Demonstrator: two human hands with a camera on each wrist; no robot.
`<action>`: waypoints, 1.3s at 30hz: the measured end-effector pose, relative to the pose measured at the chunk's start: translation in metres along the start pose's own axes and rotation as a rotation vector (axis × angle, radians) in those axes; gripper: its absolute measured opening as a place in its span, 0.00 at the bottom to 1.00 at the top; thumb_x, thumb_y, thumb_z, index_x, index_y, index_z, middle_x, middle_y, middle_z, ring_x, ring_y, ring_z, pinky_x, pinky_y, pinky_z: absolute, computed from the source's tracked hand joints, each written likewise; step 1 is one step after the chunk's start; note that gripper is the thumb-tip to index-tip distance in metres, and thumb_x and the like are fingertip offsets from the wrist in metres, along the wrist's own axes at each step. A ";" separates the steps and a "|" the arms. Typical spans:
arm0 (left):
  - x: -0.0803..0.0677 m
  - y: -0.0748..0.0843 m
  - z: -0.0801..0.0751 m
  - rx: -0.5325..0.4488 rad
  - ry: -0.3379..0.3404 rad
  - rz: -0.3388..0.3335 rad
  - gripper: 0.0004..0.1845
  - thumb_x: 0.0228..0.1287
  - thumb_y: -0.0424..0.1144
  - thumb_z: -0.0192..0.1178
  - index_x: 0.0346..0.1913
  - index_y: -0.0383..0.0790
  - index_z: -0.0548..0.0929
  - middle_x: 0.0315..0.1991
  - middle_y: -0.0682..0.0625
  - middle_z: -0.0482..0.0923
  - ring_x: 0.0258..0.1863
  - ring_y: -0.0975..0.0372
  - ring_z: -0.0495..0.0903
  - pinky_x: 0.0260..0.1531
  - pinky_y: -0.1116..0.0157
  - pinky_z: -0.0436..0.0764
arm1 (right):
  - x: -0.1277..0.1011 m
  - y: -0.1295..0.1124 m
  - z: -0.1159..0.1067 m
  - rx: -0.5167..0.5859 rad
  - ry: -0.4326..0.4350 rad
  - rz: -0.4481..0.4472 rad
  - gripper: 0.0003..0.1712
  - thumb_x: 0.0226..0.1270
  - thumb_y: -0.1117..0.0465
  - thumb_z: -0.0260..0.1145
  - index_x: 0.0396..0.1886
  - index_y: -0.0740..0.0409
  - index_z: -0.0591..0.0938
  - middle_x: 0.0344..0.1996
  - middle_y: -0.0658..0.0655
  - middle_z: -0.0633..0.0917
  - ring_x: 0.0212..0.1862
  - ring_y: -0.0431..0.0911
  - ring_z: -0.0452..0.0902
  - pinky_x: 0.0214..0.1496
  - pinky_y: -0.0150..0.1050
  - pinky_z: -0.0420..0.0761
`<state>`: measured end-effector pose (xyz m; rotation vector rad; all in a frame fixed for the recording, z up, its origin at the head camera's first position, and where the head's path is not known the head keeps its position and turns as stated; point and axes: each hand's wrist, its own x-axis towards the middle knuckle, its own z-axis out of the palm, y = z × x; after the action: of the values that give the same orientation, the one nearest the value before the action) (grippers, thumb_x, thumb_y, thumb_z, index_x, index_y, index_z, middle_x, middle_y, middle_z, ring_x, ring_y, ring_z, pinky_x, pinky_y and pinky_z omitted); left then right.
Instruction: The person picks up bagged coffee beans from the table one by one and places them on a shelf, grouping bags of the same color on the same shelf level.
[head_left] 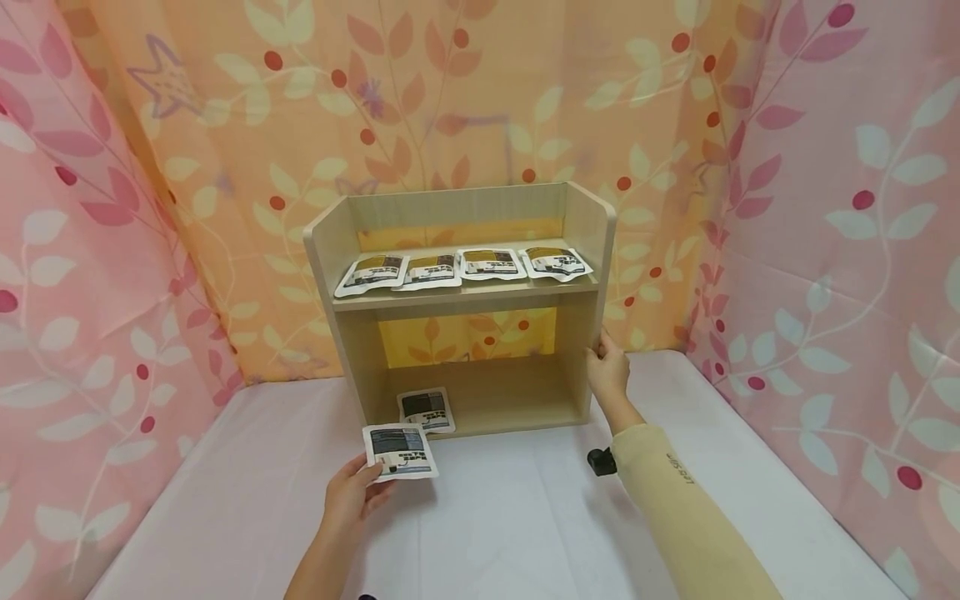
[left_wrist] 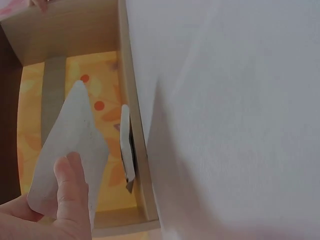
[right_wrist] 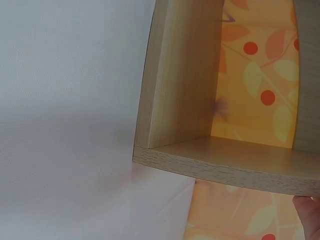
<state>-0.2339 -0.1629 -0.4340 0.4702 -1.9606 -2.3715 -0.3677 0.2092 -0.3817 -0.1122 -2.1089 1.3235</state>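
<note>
A small wooden shelf unit (head_left: pixel 592 250) stands on a white table (head_left: pixel 525 517). Several flat pouches (head_left: pixel 461 268) lie in a row on its upper shelf, and one more pouch (head_left: pixel 427 410) lies at the front left of the bottom shelf. My left hand (head_left: pixel 352 496) pinches another white pouch (head_left: pixel 401 452) just above the table in front of the shelf; the left wrist view shows its blank back (left_wrist: pixel 70 145) under my thumb. My right hand (head_left: pixel 606 367) holds the right side panel of the shelf unit (right_wrist: pixel 175 90).
Pink and orange leaf-print curtains (head_left: pixel 112 250) close in the table on the left, back and right. A small black object (head_left: pixel 600 461) sits by my right forearm, which wears a beige sleeve (head_left: pixel 682 508).
</note>
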 end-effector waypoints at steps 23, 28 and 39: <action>0.019 -0.027 0.053 -0.241 -0.199 0.002 0.29 0.72 0.29 0.49 0.69 0.18 0.54 0.38 0.47 0.81 0.34 0.59 0.84 0.32 0.68 0.82 | -0.002 0.001 0.000 0.012 0.006 0.016 0.28 0.62 0.73 0.60 0.64 0.62 0.75 0.44 0.71 0.83 0.47 0.63 0.80 0.51 0.55 0.76; 0.021 -0.028 0.064 -0.247 -0.237 -0.004 0.28 0.72 0.30 0.49 0.68 0.19 0.54 0.37 0.47 0.82 0.33 0.59 0.84 0.30 0.68 0.82 | -0.003 0.002 0.001 0.024 0.004 0.021 0.29 0.62 0.72 0.60 0.65 0.60 0.74 0.44 0.71 0.83 0.47 0.62 0.80 0.51 0.55 0.76; 0.021 -0.036 0.082 -0.227 -0.304 -0.061 0.30 0.74 0.31 0.46 0.71 0.19 0.49 0.42 0.44 0.81 0.39 0.56 0.84 0.35 0.68 0.82 | -0.003 0.002 0.001 0.005 0.027 -0.025 0.28 0.60 0.72 0.60 0.63 0.62 0.75 0.41 0.71 0.84 0.45 0.64 0.80 0.50 0.57 0.74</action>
<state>-0.2682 -0.0817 -0.4595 0.1682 -1.7640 -2.8023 -0.3664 0.2084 -0.3852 -0.1003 -2.0780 1.3050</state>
